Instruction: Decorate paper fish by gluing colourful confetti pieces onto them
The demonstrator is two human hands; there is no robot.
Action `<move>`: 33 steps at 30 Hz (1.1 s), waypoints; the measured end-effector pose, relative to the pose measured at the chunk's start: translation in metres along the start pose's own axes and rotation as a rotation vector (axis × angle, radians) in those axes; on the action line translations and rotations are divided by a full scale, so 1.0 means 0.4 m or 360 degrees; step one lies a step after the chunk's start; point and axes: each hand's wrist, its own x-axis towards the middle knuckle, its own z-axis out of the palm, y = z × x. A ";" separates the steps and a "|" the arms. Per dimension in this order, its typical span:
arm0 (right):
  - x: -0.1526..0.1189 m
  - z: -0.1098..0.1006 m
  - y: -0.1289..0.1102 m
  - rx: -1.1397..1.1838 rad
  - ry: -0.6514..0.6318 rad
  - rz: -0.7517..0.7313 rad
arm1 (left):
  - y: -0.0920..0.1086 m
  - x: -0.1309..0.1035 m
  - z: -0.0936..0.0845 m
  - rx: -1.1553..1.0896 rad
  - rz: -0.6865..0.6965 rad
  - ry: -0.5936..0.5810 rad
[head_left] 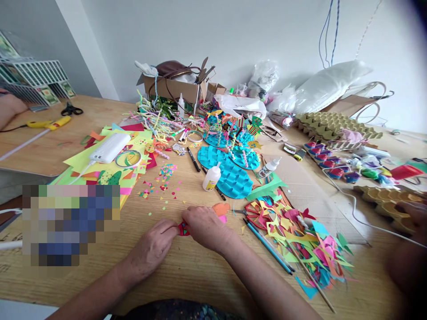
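Between the fingertips of both hands sits a small red paper cutout with bits of green on it; most of it is covered. My left hand pinches its left side. Bent over its top is my right hand, fingers closed on the same piece. Just beyond the right hand lie orange and pink paper pieces. A white glue bottle stands upright further back. Tiny paper confetti is scattered on the wooden table to the left of it.
Blue textured ovals lie ahead, some carrying paper fish. Paper scraps, pencils and scissors sit right. Coloured sheets hold a white power bank at left. Another person's hand touches an egg carton at right.
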 end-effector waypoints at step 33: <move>-0.029 0.022 0.016 0.0274 0.0088 0.0049 | 0.011 0.012 -0.012 0.0045 -0.0016 0.0033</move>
